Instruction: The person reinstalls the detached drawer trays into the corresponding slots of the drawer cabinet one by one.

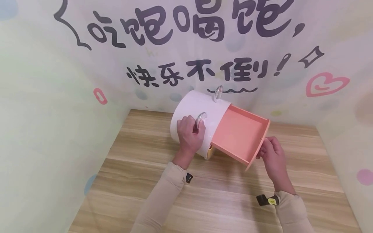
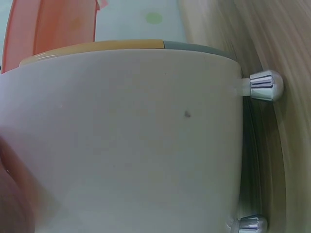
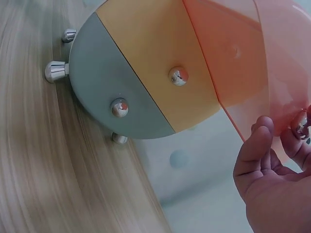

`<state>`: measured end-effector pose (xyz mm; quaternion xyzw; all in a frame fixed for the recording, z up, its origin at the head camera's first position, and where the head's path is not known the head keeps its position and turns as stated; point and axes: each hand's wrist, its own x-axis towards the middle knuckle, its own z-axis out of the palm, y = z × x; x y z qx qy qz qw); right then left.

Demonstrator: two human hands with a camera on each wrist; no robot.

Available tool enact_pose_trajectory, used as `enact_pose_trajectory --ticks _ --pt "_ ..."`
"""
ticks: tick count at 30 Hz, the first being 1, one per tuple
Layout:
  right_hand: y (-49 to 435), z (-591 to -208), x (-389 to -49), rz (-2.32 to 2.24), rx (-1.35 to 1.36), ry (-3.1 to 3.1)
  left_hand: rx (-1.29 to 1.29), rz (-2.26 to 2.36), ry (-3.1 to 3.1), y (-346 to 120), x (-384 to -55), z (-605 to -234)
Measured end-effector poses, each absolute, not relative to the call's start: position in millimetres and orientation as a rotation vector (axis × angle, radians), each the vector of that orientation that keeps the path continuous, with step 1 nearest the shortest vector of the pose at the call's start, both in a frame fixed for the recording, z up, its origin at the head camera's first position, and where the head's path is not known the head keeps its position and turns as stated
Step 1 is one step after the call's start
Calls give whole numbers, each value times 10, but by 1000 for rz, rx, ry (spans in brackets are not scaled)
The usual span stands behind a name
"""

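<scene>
A white rounded drawer box (image 1: 189,106) stands at the back of the table with its pink drawer (image 1: 239,132) pulled far out; the drawer's inside holds nothing visible. My left hand (image 1: 190,134) grips the nearer silver handle (image 1: 201,119) on top, thumb and fingers on either side of it. In the left wrist view only part of that hand (image 2: 14,194) shows, against the white shell. With my right hand (image 1: 272,158), I pinch the silver knob (image 3: 301,125) on the drawer front. Below the pink drawer, a yellow drawer (image 3: 150,53) and a grey-green drawer (image 3: 112,82) are closed.
A second silver handle (image 1: 218,93) rises from the box top near the back wall. Short silver feet (image 3: 57,71) support the box on the wood-grain table (image 1: 215,200). Printed cloth walls (image 1: 73,84) enclose the table at the back and both sides.
</scene>
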<state>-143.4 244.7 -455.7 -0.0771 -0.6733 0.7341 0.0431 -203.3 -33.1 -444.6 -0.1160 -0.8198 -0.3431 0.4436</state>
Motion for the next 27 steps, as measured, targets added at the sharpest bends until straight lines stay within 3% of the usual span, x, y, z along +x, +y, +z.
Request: enact_pose_trajectory --ticks 27 --pt "2256 -4540 -1619 2120 -201 -2328 -263 -859 -2072 -329 -1999 -4432"
